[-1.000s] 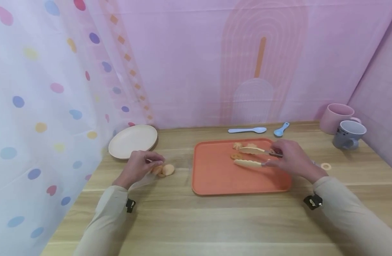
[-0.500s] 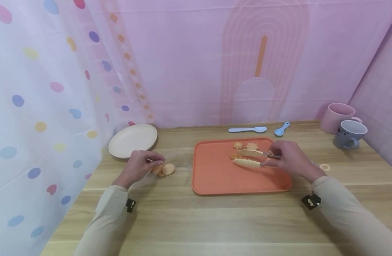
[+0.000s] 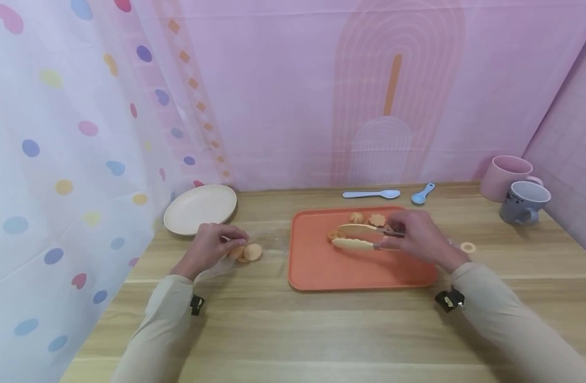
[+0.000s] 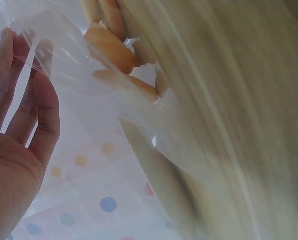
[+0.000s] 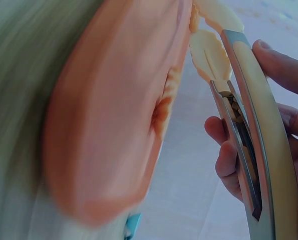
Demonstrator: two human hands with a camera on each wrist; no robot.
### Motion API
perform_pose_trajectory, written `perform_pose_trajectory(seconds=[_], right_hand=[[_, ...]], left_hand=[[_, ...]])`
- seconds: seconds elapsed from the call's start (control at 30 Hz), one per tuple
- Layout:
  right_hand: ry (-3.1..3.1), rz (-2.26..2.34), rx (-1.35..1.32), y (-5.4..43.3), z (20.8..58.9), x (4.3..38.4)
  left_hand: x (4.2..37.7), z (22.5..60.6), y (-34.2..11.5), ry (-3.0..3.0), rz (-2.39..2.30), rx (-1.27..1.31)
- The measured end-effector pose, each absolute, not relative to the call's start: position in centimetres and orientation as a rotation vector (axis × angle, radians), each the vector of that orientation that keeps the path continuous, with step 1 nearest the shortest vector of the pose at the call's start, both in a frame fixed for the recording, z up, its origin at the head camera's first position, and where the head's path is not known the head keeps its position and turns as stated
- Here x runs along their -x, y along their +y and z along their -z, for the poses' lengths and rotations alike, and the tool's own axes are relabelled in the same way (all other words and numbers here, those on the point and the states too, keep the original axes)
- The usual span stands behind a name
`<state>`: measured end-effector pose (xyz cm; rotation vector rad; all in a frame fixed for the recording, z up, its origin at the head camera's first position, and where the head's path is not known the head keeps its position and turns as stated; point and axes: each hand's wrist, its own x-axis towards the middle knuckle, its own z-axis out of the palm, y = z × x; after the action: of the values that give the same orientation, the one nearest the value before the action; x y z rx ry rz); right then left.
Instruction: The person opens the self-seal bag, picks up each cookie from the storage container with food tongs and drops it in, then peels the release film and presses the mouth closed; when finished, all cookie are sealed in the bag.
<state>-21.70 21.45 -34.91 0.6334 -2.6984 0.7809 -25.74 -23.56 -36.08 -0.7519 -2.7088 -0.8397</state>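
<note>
My right hand [image 3: 417,237] grips tongs [image 3: 353,244], likely picking a cookie [image 3: 332,235], contact unclear; squeeze next. Left hand [image 3: 208,250] pinches bag [image 3: 273,242].

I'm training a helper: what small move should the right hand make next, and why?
Probably ease the tongs left toward the clear bag: a cookie sits between their tips, and the left hand holds the bag beside the tray.
</note>
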Motion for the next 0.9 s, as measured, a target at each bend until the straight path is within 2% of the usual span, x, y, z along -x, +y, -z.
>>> perform_pose_trajectory(seconds=[0.6,0.9], right_hand=[[-2.722,-1.003,-0.863,12.2,34.5,23.3],[-2.738,-1.047,-0.927,9.2,34.4,24.1]], left_hand=[[25.6,35.9,-23.6,-2.701,0.818,0.758],[25.7,35.6,-23.6,-2.67,0.786,0.771]])
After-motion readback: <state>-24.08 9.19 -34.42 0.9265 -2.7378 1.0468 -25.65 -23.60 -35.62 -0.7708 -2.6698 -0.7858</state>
